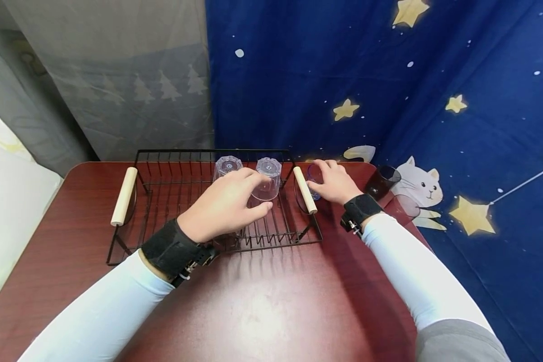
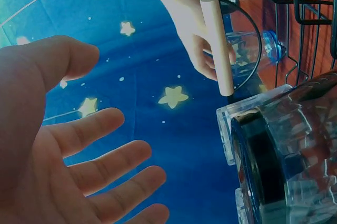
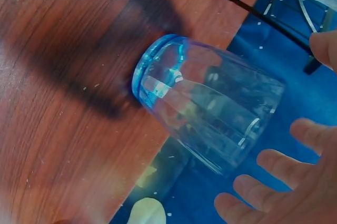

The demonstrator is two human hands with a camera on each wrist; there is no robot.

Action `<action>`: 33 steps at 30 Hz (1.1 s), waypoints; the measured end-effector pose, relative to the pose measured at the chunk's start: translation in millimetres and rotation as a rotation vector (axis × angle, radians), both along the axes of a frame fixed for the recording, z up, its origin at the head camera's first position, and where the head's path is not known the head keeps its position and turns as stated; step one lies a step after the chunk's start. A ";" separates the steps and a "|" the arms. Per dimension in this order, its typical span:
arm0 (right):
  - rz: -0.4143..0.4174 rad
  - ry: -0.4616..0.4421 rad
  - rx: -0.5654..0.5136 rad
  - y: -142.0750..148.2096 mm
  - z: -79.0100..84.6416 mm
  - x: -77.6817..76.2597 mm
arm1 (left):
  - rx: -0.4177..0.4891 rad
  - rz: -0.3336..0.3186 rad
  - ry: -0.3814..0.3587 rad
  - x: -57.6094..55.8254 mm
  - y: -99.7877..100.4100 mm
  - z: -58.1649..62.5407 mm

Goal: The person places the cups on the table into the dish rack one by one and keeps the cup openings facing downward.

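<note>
Right of the rack: blue glass (image 3: 210,95) stands upright on the table (image 1: 262,306), blue base down, just outside the right handle (image 1: 305,190).
Right hand (image 1: 337,183): fingers parted and loosely bent about the blue glass; the right wrist view shows a gap between fingers and glass; nothing gripped.
Left hand (image 1: 226,203): above the rack (image 1: 176,150), fingers and thumb spread, nothing gripped; nearest item, the right clear glass (image 1: 268,170).
Rack load: right clear glass and left clear glass (image 1: 228,163), both inverted, side by side with a narrow gap.
Rack room: wire floor extends from the left clear glass to the left handle (image 1: 124,196).
Rear edge: the rack's back rail lies at the table's far edge, close to the curtain (image 1: 280,75).
Right edge: dark cup (image 1: 382,182) and pinkish cup (image 1: 402,209) stand near it, beyond the right wrist.
Front room: table surface runs from the front rail toward the person, between the forearms.
</note>
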State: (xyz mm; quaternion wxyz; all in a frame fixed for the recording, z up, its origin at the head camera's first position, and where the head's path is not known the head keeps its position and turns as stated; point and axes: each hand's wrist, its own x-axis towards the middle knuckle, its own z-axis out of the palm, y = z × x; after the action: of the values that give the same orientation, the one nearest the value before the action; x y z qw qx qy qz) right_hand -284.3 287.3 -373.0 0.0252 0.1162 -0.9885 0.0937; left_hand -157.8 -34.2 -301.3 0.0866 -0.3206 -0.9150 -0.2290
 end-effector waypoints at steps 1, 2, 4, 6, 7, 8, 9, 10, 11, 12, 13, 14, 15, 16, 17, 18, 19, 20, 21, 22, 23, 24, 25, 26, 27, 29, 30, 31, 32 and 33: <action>-0.008 -0.009 0.001 0.3 -1.8 -2.1 | -0.005 -0.002 -0.012 -0.2 -0.1 -0.3; -0.015 -0.020 0.002 0.8 -3.4 -3.7 | -0.010 -0.004 -0.024 -0.8 0.0 -0.7; -0.033 -0.037 0.003 2.6 -5.9 -6.1 | -0.015 -0.011 -0.046 -1.7 0.0 -1.2; -0.049 -0.050 -0.002 4.5 -7.6 -8.0 | -0.022 -0.014 -0.060 -2.9 0.3 -2.1; -0.056 -0.054 -0.008 5.2 -8.7 -8.7 | -0.022 -0.016 -0.061 -3.0 0.2 -2.2; -0.064 -0.060 -0.012 5.7 -10.2 -9.4 | -0.022 -0.014 -0.063 -3.2 0.1 -2.8; -0.073 -0.066 -0.018 6.0 -11.7 -10.3 | -0.021 -0.012 -0.064 -3.3 -0.1 -3.3; -0.079 -0.072 -0.023 6.3 -13.3 -11.1 | -0.018 -0.011 -0.066 -3.1 -0.4 -3.8; -0.085 -0.078 -0.027 6.6 -15.0 -12.0 | -0.014 -0.010 -0.069 -2.8 -0.9 -4.4; -0.089 -0.083 -0.031 7.1 -16.9 -13.1 | -0.012 -0.008 -0.071 -2.7 -1.4 -5.3; -0.094 -0.085 -0.035 7.8 -19.1 -14.0 | -0.007 -0.007 -0.076 -2.3 -1.9 -5.9; -0.094 -0.087 -0.033 9.0 -21.2 -15.6 | 0.000 -0.010 -0.079 -2.2 -2.5 -6.8; -0.091 -0.088 -0.032 10.0 -23.0 -16.8 | 0.009 -0.015 -0.084 -2.3 -3.3 -7.2; -0.085 -0.085 -0.033 11.0 -24.5 -17.9 | 0.020 -0.023 -0.086 -2.3 -4.4 -7.7; -0.080 -0.081 -0.036 11.7 -26.1 -19.2 | 0.029 -0.027 -0.092 -2.6 -5.4 -8.1; -0.074 -0.075 -0.039 12.0 -27.4 -20.1 | 0.037 -0.031 -0.097 -3.1 -6.5 -8.5; -0.070 -0.070 -0.042 12.1 -28.5 -21.0 | 0.046 -0.036 -0.100 -3.5 -7.6 -8.7; -0.069 -0.065 -0.046 12.1 -29.4 -21.8 | 0.055 -0.043 -0.103 -4.0 -8.8 -9.1; -0.070 -0.062 -0.053 11.7 -29.9 -22.0 | 0.060 -0.044 -0.105 -4.7 -9.7 -9.5; -0.075 -0.058 -0.060 11.3 -30.1 -22.4 | 0.061 -0.044 -0.106 -5.3 -10.5 -9.8; -0.080 -0.054 -0.067 10.7 -30.4 -22.9 | 0.058 -0.041 -0.106 -5.9 -11.1 -10.1; -0.087 -0.053 -0.074 10.2 -30.4 -23.0 | 0.057 -0.039 -0.106 -6.5 -11.6 -10.3; -0.091 -0.056 -0.079 9.6 -30.5 -23.2 | 0.056 -0.039 -0.107 -6.9 -12.1 -10.4; -0.095 -0.057 -0.083 9.1 -30.6 -23.3 | 0.056 -0.038 -0.109 -7.2 -12.7 -10.5; -0.097 -0.059 -0.088 8.6 -30.8 -23.5 | 0.053 -0.034 -0.111 -7.5 -13.2 -10.5; -0.097 -0.059 -0.095 7.8 -31.5 -23.9 | 0.051 -0.024 -0.116 -7.8 -14.5 -10.4; -0.097 -0.056 -0.096 7.5 -32.0 -23.8 | 0.051 -0.018 -0.121 -7.7 -15.3 -10.1; -0.097 -0.050 -0.099 7.1 -32.6 -23.7 | 0.050 -0.012 -0.125 -7.6 -16.1 -9.9; -0.098 -0.041 -0.105 6.8 -33.2 -23.5 | 0.050 -0.006 -0.127 -7.6 -16.8 -9.7; -0.096 -0.033 -0.110 6.3 -33.8 -22.8 | 0.049 0.001 -0.130 -7.5 -17.6 -9.5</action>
State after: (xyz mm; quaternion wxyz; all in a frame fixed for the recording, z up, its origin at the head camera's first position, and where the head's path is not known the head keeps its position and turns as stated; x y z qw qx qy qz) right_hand -307.1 293.6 -406.9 0.0196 0.0657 -0.9865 0.1486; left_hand -165.3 -51.8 -310.9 0.0347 -0.3026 -0.9129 -0.2717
